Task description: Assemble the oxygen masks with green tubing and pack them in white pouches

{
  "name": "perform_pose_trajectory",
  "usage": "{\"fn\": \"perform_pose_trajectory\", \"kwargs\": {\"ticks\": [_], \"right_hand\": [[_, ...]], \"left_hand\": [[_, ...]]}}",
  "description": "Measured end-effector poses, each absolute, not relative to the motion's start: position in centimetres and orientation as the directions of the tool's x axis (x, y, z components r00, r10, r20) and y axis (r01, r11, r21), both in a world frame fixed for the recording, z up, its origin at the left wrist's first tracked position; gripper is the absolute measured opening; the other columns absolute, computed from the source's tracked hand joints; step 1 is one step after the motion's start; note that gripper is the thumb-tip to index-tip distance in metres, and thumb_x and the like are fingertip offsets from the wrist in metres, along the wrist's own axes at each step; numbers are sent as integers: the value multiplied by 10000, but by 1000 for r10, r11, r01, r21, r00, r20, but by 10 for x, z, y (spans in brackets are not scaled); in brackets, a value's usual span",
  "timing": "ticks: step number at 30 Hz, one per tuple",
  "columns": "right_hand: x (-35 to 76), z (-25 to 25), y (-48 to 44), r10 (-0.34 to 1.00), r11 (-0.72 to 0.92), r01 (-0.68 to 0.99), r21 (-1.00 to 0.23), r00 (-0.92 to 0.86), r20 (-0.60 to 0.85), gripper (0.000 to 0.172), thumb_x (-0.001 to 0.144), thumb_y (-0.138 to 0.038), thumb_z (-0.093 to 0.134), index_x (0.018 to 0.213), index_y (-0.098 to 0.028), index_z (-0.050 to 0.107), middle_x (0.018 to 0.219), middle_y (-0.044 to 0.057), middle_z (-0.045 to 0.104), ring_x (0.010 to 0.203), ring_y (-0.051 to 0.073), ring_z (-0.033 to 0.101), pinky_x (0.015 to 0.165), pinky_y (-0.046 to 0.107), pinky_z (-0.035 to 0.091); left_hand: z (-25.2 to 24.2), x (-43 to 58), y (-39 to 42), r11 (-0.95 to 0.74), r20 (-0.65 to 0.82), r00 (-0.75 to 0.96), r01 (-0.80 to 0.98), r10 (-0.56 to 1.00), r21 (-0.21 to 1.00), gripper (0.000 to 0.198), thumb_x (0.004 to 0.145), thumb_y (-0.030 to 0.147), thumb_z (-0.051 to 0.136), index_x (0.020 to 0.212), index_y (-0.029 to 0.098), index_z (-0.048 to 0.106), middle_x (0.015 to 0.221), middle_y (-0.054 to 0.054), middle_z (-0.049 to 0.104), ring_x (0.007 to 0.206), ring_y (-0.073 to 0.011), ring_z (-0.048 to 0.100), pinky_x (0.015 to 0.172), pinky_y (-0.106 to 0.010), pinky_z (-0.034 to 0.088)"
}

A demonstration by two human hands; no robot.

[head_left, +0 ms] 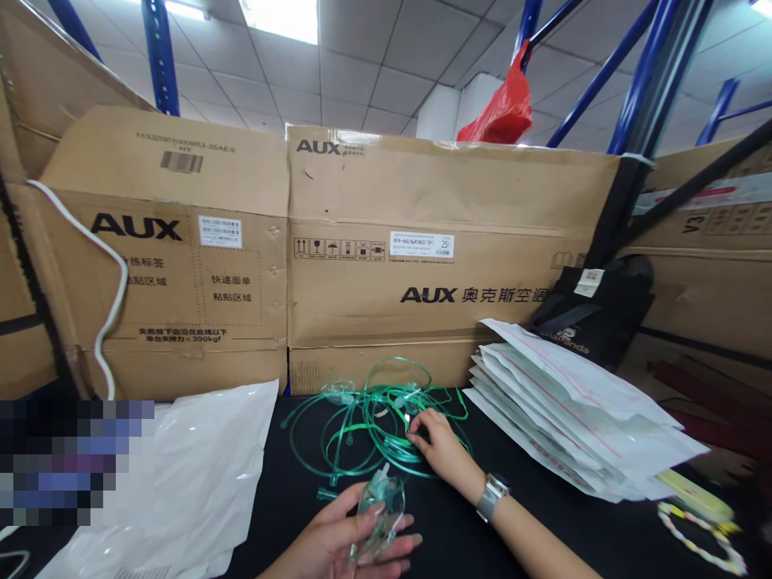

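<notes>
My left hand (pixel 346 535) is wrapped around a clear, green-tinted oxygen mask (pixel 386 505) with a pale connector on top. Further forward lies a tangled heap of green oxygen tubing (pixel 355 450) on the black table, with green straps and clear plastic parts among the loops. My right hand (pixel 439 445) is at the right side of this heap, thumb and fingertips pinched together. A small pale piece shows at those fingertips, too small to name. Between my left hand and the heap, a short green connector (pixel 327 493) rests on the table.
White plastic bags (pixel 211 450) lie at the left, and stacked white packages (pixel 560 402) at the right. Behind stand large cardboard boxes (pixel 362 314) and a black bag (pixel 594 310). A beaded loop (pixel 703 539) lies near a yellow-green case (pixel 696 497). A white cable (pixel 117 297) hangs left.
</notes>
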State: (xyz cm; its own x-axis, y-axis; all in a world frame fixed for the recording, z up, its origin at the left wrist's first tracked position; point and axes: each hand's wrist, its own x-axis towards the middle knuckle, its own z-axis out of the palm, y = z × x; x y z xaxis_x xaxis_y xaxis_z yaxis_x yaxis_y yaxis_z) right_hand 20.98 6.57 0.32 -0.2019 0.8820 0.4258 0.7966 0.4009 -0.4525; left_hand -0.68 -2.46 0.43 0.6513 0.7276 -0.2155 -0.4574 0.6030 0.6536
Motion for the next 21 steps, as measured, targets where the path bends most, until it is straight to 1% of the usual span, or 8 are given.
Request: {"fn": "perform_pose_trajectory", "kwargs": {"ticks": [3, 5, 8, 11, 14, 17, 19, 21], "right_hand": [[218, 4, 63, 887, 408, 779, -476, -217, 407, 151, 699, -88, 556, 807, -193, 570, 845, 37, 592, 823, 186, 554, 751, 303, 449], [220, 4, 62, 890, 403, 776, -486, -209, 405, 181, 715, -99, 541, 865, -191, 583, 885, 51, 592, 848, 190, 554, 771, 313, 448], [219, 1, 63, 886, 405, 776, -484, -203, 417, 215, 749, -139, 526, 940, -199, 604, 949, 71, 580, 920, 211, 528, 838, 349, 415], [215, -1, 68, 878, 429, 769, -475, -232, 418, 225, 743, -144, 543, 935, -218, 635, 1004, 73, 571, 969, 225, 497, 882, 364, 378], [211, -1, 74, 873, 453, 754, -476, -266, 409, 187, 738, -143, 554, 871, -226, 658, 993, 64, 576, 950, 225, 499, 873, 359, 380], [210, 0, 78, 865, 469, 737, -486, -272, 422, 155, 736, -128, 550, 837, -201, 642, 917, 64, 580, 897, 220, 509, 840, 351, 394], [210, 0, 79, 859, 476, 725, -497, -263, 439, 121, 738, -123, 541, 797, -187, 625, 860, 67, 573, 860, 224, 511, 809, 355, 401], [210, 0, 78, 852, 486, 709, -510, -253, 459, 100, 751, -139, 526, 754, -192, 611, 815, 64, 565, 828, 229, 507, 781, 366, 403]], "left_hand": [[0, -6, -23, 570, -206, 651, -415, 730, 709, 846, 739, 391, 621, 1340, 208, 55, 903, -111, 722, 737, -227, 700, 569, -255, 471], [-2, -5, -22, 542, -172, 661, -407, 730, 735, 899, 724, 383, 640, 1352, 201, 24, 786, -72, 729, 627, -187, 700, 515, -214, 436], [-3, -3, -21, 528, -136, 666, -432, 733, 732, 849, 706, 393, 654, 1354, 220, 133, 795, -63, 716, 669, -177, 691, 482, -184, 399], [-4, -3, -20, 537, -130, 674, -440, 727, 720, 648, 708, 450, 626, 1275, 262, 374, 849, -55, 700, 733, -187, 683, 426, -157, 351], [-5, -3, -19, 525, -119, 693, -411, 711, 745, 510, 653, 370, 709, 1129, 256, 565, 848, -35, 690, 728, -152, 673, 486, -150, 383], [-7, -3, -17, 499, -134, 687, -365, 714, 786, 510, 601, 296, 764, 1085, 269, 606, 768, 0, 678, 648, -93, 649, 529, -144, 395], [-8, -3, -16, 485, -144, 668, -359, 730, 797, 562, 563, 279, 788, 1091, 294, 598, 696, 30, 657, 595, -71, 625, 493, -133, 374], [-8, -3, -16, 480, -150, 654, -361, 741, 800, 569, 528, 276, 806, 1064, 276, 618, 641, 39, 638, 551, -59, 597, 449, -127, 339]]}}
